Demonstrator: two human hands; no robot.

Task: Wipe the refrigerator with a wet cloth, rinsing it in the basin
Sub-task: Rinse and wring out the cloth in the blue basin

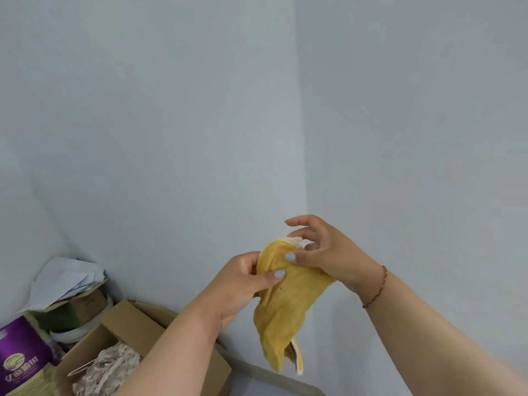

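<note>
A yellow cloth (285, 310) with a pale underside hangs in front of me, its lower end dangling free. My left hand (243, 284) grips its upper left part, thumb pressed on the fabric. My right hand (323, 250) pinches the top edge between thumb and curled fingers, index finger raised; a red string bracelet circles that wrist. Behind the hands stands a plain pale grey-white surface with a vertical edge (303, 138), which may be the refrigerator's side; I cannot tell for certain. No basin is in view.
An open cardboard box (134, 324) with crumpled beige fabric inside sits at the lower left. Beside it are a purple printed bag (23, 358) and another carton topped with white papers (68, 281). A pale ledge (271, 378) runs along the bottom.
</note>
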